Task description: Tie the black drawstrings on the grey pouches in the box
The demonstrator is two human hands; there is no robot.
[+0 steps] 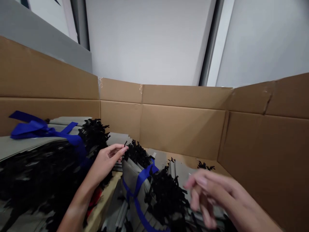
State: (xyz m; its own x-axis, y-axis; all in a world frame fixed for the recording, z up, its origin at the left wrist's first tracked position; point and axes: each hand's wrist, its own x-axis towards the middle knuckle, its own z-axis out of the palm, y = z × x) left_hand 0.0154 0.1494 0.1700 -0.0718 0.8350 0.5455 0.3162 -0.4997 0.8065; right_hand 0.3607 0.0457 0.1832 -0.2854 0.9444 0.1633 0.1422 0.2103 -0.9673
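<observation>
A bundle of grey flat pieces (134, 174) with black fringe-like ends stands at the centre, tied with a blue ribbon (143, 175). My left hand (108, 158) is at the bundle's upper left corner, thumb and forefinger pinched on a thin black strand (126, 144). My right hand (205, 193) hovers to the right of the bundle, blurred, with its fingers curled and apart and nothing seen in them. Black ends (166, 193) fill the space between the ribbon and my right hand.
A larger grey and black stack (36, 148) with a blue bow (36, 129) lies at the left. More grey pieces (182, 172) lie behind my right hand. Tall cardboard walls (181, 129) enclose everything, and a wooden edge (106, 199) runs beside my left forearm.
</observation>
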